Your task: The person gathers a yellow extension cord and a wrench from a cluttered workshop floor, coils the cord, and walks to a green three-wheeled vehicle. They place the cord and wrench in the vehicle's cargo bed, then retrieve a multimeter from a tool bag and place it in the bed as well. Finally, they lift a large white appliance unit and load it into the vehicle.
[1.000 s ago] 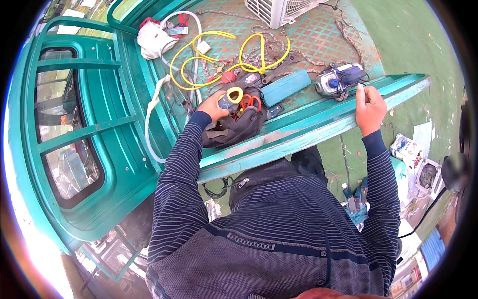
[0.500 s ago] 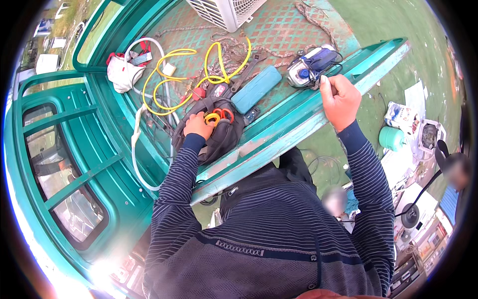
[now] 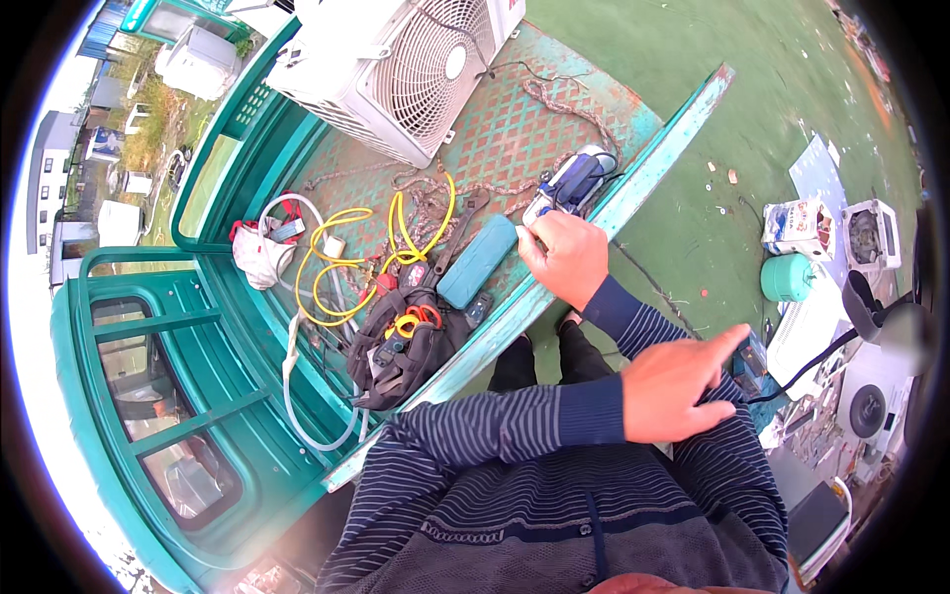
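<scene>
My left hand (image 3: 683,389) reaches across my body over my right forearm. Its index finger and thumb are stretched out to the right, and I see nothing held in it. My right hand (image 3: 571,257) is closed at the rail (image 3: 648,176) of the green truck bed; its palm is hidden, so what it holds, if anything, I cannot make out. Just beyond it lies a blue-and-white device (image 3: 574,183) with a dark cable. A dark tool bag (image 3: 406,366) sits open in the bed, with red and yellow rings showing inside. Beside it lies a long teal case (image 3: 477,262).
A white outdoor air-conditioner unit (image 3: 426,84) stands farther back in the bed. Yellow hose (image 3: 401,223), rope (image 3: 569,109) and a white bag (image 3: 262,255) lie around. On the green ground at right are a mint-green gas cylinder (image 3: 788,278) and a white sack (image 3: 795,230).
My left hand has left the tool bag and swung right across my body. My right hand sits lower and farther left in view. The view has shifted, showing more of the air-conditioner unit.
</scene>
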The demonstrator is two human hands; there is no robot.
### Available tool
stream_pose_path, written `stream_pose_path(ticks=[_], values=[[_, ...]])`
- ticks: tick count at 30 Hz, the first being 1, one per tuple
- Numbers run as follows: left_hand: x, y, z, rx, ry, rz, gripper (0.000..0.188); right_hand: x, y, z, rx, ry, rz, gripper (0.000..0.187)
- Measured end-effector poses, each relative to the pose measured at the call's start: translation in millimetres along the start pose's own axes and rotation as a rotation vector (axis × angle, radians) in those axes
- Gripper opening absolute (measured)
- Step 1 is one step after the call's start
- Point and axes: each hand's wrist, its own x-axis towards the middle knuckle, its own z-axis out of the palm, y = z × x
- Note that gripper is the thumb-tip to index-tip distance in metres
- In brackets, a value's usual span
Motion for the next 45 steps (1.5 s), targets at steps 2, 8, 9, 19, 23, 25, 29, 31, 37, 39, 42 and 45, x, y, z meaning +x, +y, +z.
stream_pose_path(ticks=[2,8,9,19,23,25,29,31,37,39,42,45], values=[[30.1,5.2,36.0,0.04,-0.157,0.044,0.085,-3.4,3.9,0.8,-0.018,-0.013,-0.008,0.027],[92.2,41.5,109.2,0.154,-0.395,0.341,0.027,-3.8,12.1,-5.1,0.007,-0.017,-0.015,0.026],[100.9,52.8,133.6,0.105,-0.355,0.443,0.027,-2.1,14.4,-9.8,-0.015,-0.024,-0.006,0.026],[151.1,78.2,189.4,0.035,-0.54,0.791,0.028,-3.5,10.5,-2.3,0.182,0.043,-0.075,0.03],[148.9,42.9,122.4,-0.216,-0.342,0.665,0.027,-2.8,21.7,-8.6,0.242,0.004,-0.116,0.028],[145.1,31.6,90.0,-0.255,-0.311,0.514,0.027,-5.0,28.3,-9.1,0.255,-0.02,-0.145,0.027],[158.7,23.4,67.8,-0.123,-0.168,0.196,0.028,-4.1,28.5,-10.8,0.423,-0.132,-0.271,0.025],[175.2,18.2,56.2,-0.093,-0.174,0.16,0.028,-1.7,38.9,-16.1,0.54,-0.218,-0.383,0.025],[204.1,-25.0,11.8,0.048,0.086,0.113,0.027,15.8,127.8,-89.4,0.59,-0.464,-0.534,0.026],[213.2,-58.9,9.0,-0.105,0.325,-0.041,0.026,16.1,193.8,-125.5,0.527,-0.649,-0.457,0.02],[250.7,-84.3,1.7,-0.395,0.619,-0.302,0.028,9.3,290.9,-219.4,0.289,-0.696,-0.03,0.015],[311.2,-88.7,-4.0,-0.348,0.676,-0.274,0.029,-0.5,377.6,-316.4,0.022,-0.639,0.422,0.017]])
